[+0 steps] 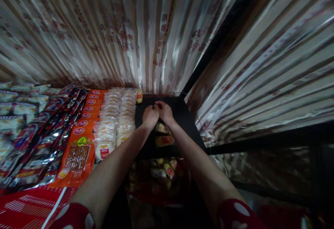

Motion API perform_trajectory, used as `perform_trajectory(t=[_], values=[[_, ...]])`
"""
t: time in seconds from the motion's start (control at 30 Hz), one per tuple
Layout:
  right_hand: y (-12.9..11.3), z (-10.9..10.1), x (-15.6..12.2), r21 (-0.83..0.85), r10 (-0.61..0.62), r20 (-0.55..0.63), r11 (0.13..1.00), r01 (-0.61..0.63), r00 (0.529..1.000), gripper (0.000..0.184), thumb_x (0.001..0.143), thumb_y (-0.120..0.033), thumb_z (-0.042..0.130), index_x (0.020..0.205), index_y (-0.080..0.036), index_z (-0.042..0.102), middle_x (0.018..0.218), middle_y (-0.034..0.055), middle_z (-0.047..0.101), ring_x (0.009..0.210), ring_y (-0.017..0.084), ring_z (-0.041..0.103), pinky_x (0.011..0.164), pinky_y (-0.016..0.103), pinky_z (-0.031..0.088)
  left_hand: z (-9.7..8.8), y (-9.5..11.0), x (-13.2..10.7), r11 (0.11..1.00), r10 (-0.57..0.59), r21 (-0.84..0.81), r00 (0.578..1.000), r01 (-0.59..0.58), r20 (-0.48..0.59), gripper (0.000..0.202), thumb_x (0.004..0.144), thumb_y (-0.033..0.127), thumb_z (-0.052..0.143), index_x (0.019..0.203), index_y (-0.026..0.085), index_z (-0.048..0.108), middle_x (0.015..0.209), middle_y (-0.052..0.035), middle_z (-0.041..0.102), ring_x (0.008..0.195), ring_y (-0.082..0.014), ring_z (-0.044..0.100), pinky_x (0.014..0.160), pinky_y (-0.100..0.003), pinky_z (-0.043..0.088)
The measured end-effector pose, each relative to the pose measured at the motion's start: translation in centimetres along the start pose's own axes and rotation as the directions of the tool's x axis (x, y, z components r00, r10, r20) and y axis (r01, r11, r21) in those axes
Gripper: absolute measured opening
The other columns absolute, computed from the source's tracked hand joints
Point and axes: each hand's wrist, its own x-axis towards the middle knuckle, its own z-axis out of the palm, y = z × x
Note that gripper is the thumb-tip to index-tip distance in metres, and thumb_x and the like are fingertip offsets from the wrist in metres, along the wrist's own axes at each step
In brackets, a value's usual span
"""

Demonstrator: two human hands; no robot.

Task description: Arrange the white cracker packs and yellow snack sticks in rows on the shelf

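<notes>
Your hands (151, 116) meet, curled, any held item indeterminable, beyond two wrapped snacks (161, 128) on the black tabletop (188, 115); nearer red label (167, 140) illegible.

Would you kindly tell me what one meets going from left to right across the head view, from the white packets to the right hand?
White packets, dark glossy packets, orange packets, clear-wrapped pale rounds, small yellow packet, left hand, right hand.

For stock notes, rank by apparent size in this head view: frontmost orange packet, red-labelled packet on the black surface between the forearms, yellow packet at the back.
Orange packet
Red-labelled packet
Yellow packet

The orange one may look larger through nearness.
</notes>
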Motion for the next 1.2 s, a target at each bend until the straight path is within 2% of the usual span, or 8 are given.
perform_trajectory(t=[0.13,0.27,0.4,0.67,0.83,0.93,1.03,1.2], values=[[2.1,-3.9,-4.9,-0.068,0.021,0.023,0.997,-0.02,1.0,0.025,0.084,-0.024,0.047,0.104,-0.021,0.063,0.098,0.0017,0.068,0.085,0.014,0.062,0.079,0.025,0.046,0.2,-0.1,-5.3,0.977,0.129,0.142,0.975,-0.156,0.181,0.029,0.077,0.018,0.047,0.102,0.017,0.064,0.114,-0.0101,0.063,0.11,-0.0235,0.054,0.095,-0.032,0.038],[4.0,-5.3,-8.8,-0.194,0.018,0.073,0.981,-0.004,0.997,0.032,0.084,-0.026,0.047,0.112,-0.019,0.061,0.107,0.0056,0.066,0.097,0.017,0.06,0.086,0.026,0.044,1.1,-1.8,-9.6,0.911,0.198,0.344,0.973,-0.227,0.118,0.043,0.077,0.017,0.045,0.119,0.008,0.055,0.134,-0.0171,0.046,0.129,-0.0269,0.036,0.107,-0.034,0.028],[4.2,-5.4,-10.7,-0.351,0.076,0.081,0.935,-0.043,0.994,0.042,0.081,-0.037,0.053,0.119,-0.02,0.057,0.108,0.0085,0.065,0.101,0.023,0.058,0.083,0.031,0.045,2.0,-4.0,-12.5,0.855,0.281,0.425,0.954,-0.297,0.101,0.048,0.078,0.013,0.042,0.125,0.004,0.049,0.14,-0.0201,0.037,0.136,-0.0302,0.022,0.11,-0.04,0.024],[2.9,-6.0,-10.4,-0.364,0.1,0.146,0.93,-0.041,0.984,0.039,0.08,-0.032,0.055,0.118,-0.02,0.057,0.107,0.0088,0.065,0.099,0.021,0.06,0.081,0.028,0.044,3.0,-5.3,-13.9,0.824,0.352,0.415,0.922,-0.386,0.158,0.051,0.079,0.005,0.033,0.127,0.01,0.048,0.134,-0.0146,0.046,0.134,-0.0257,0.028,0.109,-0.038,0.028],[3.5,-6.6,-10.7,-0.375,0.032,-0.019,0.926,-0.037,0.999,0.041,0.082,-0.032,0.051,0.119,-0.015,0.056,0.112,0.0123,0.061,0.106,0.025,0.054,0.088,0.032,0.042,2.3,-5.1,-13.7,0.838,0.316,0.414,0.935,-0.355,0.162,0.05,0.079,0.005,0.035,0.126,0.012,0.048,0.123,-0.013,0.052,0.12,-0.0223,0.043,0.103,-0.031,0.034],[3.5,-7.1,-11.7,-0.28,-0.052,-0.174,0.96,0.001,0.983,0.04,0.084,-0.034,0.046,0.117,-0.014,0.057,0.112,0.0126,0.06,0.106,0.024,0.053,0.09,0.034,0.042,1.6,-5.0,-13.8,0.912,0.251,0.32,0.966,-0.257,0.061,0.046,0.081,0.009,0.037,0.125,0.013,0.048,0.118,-0.0118,0.053,0.111,-0.0198,0.049,0.098,-0.028,0.037],[3.0,-7.1,-13.0,-0.054,-0.03,-0.267,0.998,0.016,0.963,0.041,0.085,-0.04,0.042,0.112,-0.013,0.057,0.105,0.0119,0.062,0.092,0.021,0.059,0.08,0.032,0.048,1.2,-4.8,-13.7,0.979,0.162,0.142,0.983,-0.148,-0.085,0.042,0.082,0.013,0.04,0.123,0.012,0.046,0.118,-0.0124,0.052,0.109,-0.0192,0.051,0.097,-0.028,0.038],[1.3,-5.1,-14.6,0.325,0.089,-0.122,0.945,-0.044,0.988,0.051,0.077,-0.046,0.054,0.118,-0.017,0.048,0.091,0.0051,0.066,0.074,0.016,0.063,0.065,0.028,0.052,1.6,-3.8,-13.4,0.988,0.094,-0.094,0.958,-0.124,-0.272,0.035,0.082,0.021,0.044,0.115,0.011,0.048,0.111,-0.0128,0.055,0.102,-0.0204,0.055,0.091,-0.032,0.043]])
